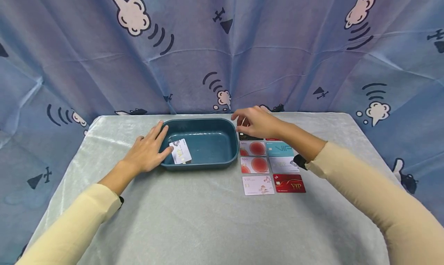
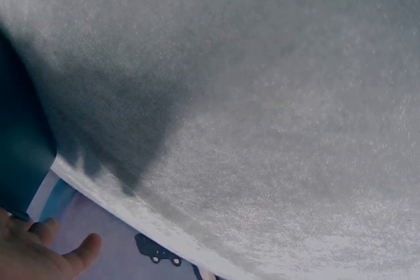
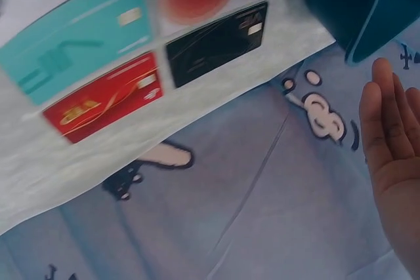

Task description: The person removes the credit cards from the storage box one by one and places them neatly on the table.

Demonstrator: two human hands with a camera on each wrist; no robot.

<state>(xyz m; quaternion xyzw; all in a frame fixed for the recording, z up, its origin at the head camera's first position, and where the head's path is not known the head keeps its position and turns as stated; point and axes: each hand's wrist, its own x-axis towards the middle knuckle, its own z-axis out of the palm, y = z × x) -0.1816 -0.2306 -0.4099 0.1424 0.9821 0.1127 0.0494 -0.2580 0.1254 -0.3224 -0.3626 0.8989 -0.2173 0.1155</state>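
A dark teal rectangular tray stands at the back of the table with a white VIP card lying in its left end. My left hand rests at the tray's left rim, fingers fairly straight and thumb over the edge beside that card. Just right of the tray, my right hand hovers over a black card, fingers loosely bent and nothing between them. Beside the black card lies a red card, mostly hidden by the right forearm in the head view.
Nearer me are two cards with red circles, a teal VIP card, a silvery white card, a pale pink card and a red VIP card. A patterned blue curtain hangs behind the table.
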